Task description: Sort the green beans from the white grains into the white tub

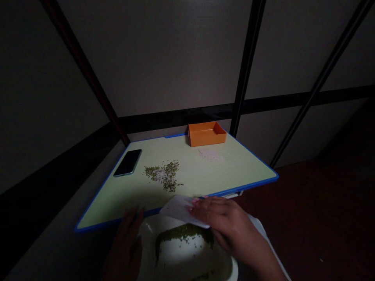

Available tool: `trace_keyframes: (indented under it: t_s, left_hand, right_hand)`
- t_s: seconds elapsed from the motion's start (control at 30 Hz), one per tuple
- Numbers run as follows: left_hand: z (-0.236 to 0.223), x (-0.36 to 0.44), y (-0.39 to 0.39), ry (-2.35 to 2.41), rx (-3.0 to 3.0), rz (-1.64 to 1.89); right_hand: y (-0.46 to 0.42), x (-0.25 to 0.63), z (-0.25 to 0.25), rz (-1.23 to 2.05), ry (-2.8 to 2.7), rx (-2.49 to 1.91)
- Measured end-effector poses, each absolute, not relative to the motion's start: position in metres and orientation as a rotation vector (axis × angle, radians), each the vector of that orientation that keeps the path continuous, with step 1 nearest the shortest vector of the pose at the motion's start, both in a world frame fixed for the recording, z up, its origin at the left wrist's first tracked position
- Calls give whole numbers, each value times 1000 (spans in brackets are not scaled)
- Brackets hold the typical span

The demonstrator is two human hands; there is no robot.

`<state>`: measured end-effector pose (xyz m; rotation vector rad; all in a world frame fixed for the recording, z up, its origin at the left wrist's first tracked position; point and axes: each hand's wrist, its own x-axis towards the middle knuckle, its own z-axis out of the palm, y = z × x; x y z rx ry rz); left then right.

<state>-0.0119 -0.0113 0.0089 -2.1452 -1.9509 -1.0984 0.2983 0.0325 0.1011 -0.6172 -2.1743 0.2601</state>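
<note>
My right hand [227,218] grips a thin, flat, whitish scraper-like piece [178,207], fingers on top of it. It is tilted at the board's near edge, over a white tub [234,269]. Small green grains [178,233] lie in the tub, heaped along its far side. My left hand [125,244] is in shadow at the tub's left, fingers stretched toward the board's edge; whether it touches the tub I cannot tell. On the pale, blue-edged board [193,175], green grains mixed with white ones [164,175] are scattered. A thin patch of white grains [211,155] lies farther right.
An orange open box [208,138] stands at the board's far right. A phone [128,162] with a dark screen lies near the left edge. Panelled walls [175,58] rise behind and to the left. Dark reddish floor [310,218] shows at the right.
</note>
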Motion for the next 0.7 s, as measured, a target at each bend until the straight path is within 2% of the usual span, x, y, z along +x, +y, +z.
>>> trace_keyframes:
  t_s: [0.17, 0.43, 0.7]
  left_hand:
    - [11, -15, -10, -1936, -2159, -1048]
    - [14, -17, -7, -1898, -2170, -1020]
    - [15, -19, -7, -1923, -2153, -1001]
  right_hand:
    - [36, 298, 87, 232, -2269, -694]
    - [48, 293, 81, 432, -2342, -730]
    - [59, 298, 73, 364, -2301, -831]
